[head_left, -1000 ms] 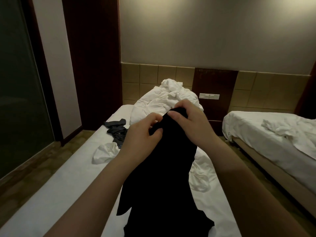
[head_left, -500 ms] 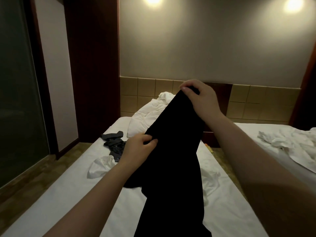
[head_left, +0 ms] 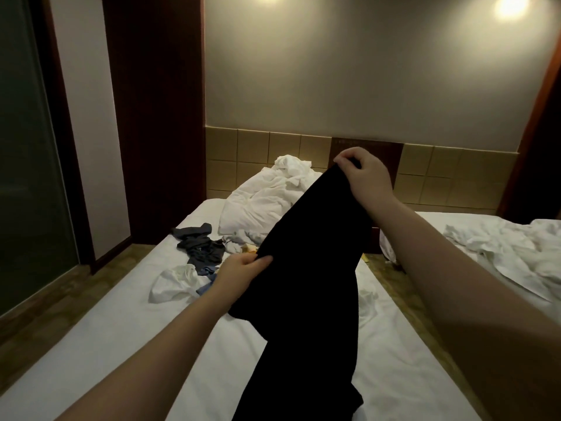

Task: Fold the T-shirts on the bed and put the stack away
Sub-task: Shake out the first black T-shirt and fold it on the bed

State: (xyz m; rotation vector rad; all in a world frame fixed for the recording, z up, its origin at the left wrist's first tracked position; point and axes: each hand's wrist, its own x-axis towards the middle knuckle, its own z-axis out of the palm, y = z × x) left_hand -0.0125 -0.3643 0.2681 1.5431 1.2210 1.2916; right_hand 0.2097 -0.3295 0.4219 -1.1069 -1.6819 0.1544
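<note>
A black T-shirt [head_left: 306,287] hangs in front of me over the white bed [head_left: 127,335], stretched on a slant between both hands. My right hand [head_left: 362,174] pinches its upper edge, raised high at the right. Lower and to the left, my left hand [head_left: 243,270] grips the shirt's other edge. The rest of the shirt drops down to the mattress near the bottom of the view. A crumpled dark grey garment [head_left: 200,246] and a crumpled white garment [head_left: 174,282] lie on the bed behind my left hand.
A heap of white bedding [head_left: 267,199] fills the head of the bed by the tiled headboard [head_left: 243,162]. A second bed [head_left: 501,247] with rumpled white sheets stands at the right across a narrow floor gap. A glass door [head_left: 27,177] is at the left.
My hands have drawn apart along the shirt's edge: the right hand rose and moved right, the left hand dropped left. The shirt went from bunched to stretched. My view tilted up.
</note>
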